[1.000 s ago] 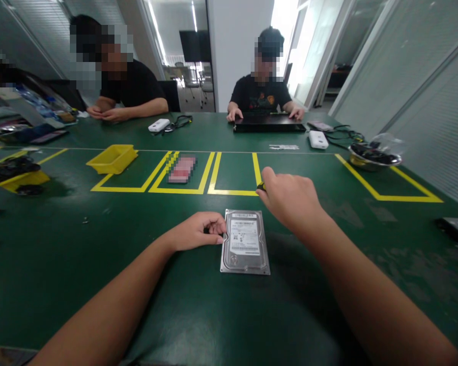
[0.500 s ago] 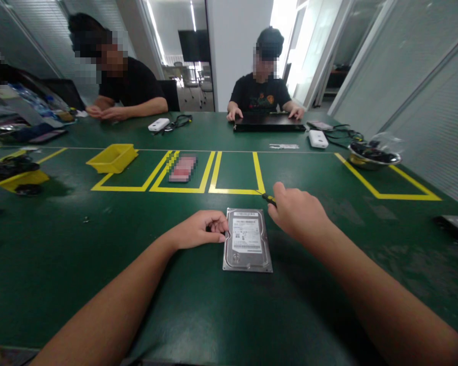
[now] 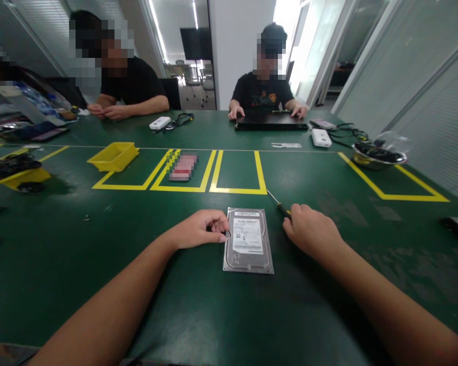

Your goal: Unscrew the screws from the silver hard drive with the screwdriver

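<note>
Fingers (image 3: 294, 210) of right hand (image 3: 313, 232) grip screwdriver (image 3: 276, 202), shaft pointing away-left.

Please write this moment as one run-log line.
left hand: touches hard drive, left edge | right hand: holds screwdriver, right of drive | drive: flat on green table

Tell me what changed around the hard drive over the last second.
The right hand, holding the screwdriver, drew back toward the person and rightward, from past the far right corner of the hard drive to beside its right edge; more of the shaft shows now. The left hand stayed against the drive's left edge, and the drive kept its place.
</note>
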`<state>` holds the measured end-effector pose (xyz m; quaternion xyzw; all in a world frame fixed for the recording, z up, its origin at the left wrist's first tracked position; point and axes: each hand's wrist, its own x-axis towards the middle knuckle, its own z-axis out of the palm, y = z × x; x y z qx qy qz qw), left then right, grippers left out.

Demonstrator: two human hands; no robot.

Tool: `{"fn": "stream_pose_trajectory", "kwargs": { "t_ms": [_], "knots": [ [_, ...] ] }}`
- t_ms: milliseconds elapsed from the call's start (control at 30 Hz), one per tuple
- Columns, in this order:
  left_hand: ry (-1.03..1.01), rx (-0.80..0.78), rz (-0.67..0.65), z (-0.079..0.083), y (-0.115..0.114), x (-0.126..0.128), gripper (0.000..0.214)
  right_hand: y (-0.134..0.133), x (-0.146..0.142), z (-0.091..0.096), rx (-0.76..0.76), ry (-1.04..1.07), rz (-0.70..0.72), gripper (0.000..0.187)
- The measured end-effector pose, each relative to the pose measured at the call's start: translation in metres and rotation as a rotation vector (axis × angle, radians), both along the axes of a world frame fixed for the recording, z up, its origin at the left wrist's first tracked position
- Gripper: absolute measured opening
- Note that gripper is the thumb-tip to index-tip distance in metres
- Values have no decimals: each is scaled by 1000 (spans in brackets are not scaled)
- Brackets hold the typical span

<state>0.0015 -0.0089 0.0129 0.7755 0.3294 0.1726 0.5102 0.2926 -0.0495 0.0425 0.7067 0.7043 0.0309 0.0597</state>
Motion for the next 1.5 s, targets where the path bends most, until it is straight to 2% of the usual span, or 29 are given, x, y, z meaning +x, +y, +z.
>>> {"fn": "stream_pose_trajectory", "kwargs": {
  "t_ms": [300, 400, 567, 667, 767, 867, 1000, 1067, 1333, 1433, 1500],
  "knots": [
    [7, -7, 8, 2, 1, 1, 26, 3, 19, -8, 72, -3, 21, 35],
    [8, -7, 9, 2, 1, 2, 26, 2, 24, -11, 147, -10, 65, 37],
    [21, -3, 19, 1, 0, 2, 25, 2, 30, -23, 397, 155, 342, 39],
    [17, -9, 20, 1, 0, 2, 26, -2, 29, -26, 466, 335, 560, 36],
    [9, -17, 19, 0, 0, 3, 26, -11, 23, -23, 445, 450, 732, 31],
    [0, -26, 17, 0, 0, 4, 24, -22, 14, -19, 360, 518, 867, 34],
    [-38, -63, 23, 1, -1, 5, 16, -33, 3, -17, 255, 558, 1037, 49],
    [-63, -65, 39, 0, -3, 7, 12, -35, 1, -17, 233, 529, 1056, 58],
    [-144, 289, 414, -13, -10, 22, 1, -29, 6, -17, 114, 387, 997, 60],
    [-74, 476, 536, -10, -12, 22, 4, -30, 5, -16, 94, 361, 980, 57],
    [-9, 576, 562, -4, -13, 20, 6, -32, 3, -15, 81, 350, 966, 56]
  ]
}}
